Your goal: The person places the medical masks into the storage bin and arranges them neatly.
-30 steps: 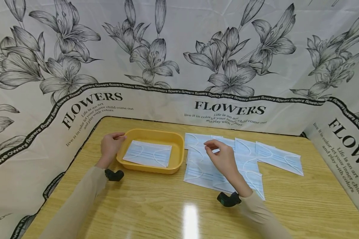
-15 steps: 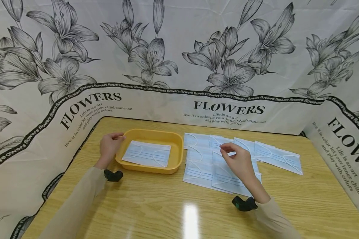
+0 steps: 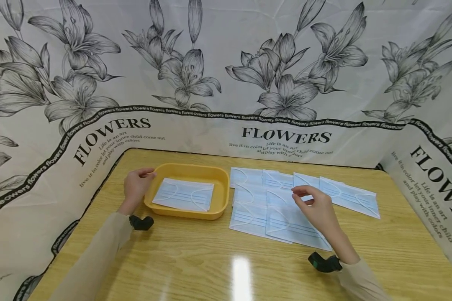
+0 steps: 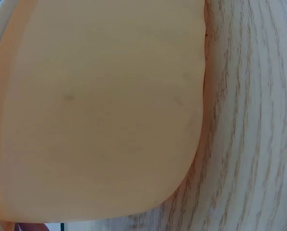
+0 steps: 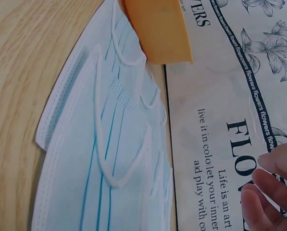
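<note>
Yellow tray (image 3: 222, 184), pale blue masks (image 3: 256, 209), black-and-white flowered cloth (image 3: 226, 62).

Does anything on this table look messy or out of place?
Only mildly: the loose masks beside the tray lie overlapping and skewed, not stacked. The one mask in the tray lies flat. Nothing looks spilled or damaged.
</note>
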Demonstrator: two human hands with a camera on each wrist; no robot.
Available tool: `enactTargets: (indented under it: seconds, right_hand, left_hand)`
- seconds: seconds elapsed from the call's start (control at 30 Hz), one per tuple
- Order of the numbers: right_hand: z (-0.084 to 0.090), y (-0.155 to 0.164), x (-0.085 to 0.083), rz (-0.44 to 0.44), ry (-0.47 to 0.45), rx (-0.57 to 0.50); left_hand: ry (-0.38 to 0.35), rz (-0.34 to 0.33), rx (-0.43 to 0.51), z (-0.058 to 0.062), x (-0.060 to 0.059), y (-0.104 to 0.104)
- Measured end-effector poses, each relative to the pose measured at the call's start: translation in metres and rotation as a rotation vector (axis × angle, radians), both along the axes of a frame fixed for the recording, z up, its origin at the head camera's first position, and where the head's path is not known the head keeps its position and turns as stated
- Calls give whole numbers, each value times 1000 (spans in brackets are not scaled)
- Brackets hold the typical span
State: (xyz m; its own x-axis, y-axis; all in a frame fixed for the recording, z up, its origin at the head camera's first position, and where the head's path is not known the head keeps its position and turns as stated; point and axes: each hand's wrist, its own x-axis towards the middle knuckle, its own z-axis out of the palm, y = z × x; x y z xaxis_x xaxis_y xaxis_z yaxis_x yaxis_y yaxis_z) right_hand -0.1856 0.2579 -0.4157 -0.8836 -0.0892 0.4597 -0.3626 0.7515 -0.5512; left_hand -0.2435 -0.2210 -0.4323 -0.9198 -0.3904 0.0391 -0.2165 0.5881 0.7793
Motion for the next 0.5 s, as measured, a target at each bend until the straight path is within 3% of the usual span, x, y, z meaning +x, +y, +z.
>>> enactTargets:
  seconds: [0.23,0.5]
  right_hand:
    - [-9,19,9,-1,0,2]
    - [-12,46,17,-66,-6,17]
  left_hand:
    - [-7,1,3,1,2,1]
    - [-6,-5,6,0,2,-1]
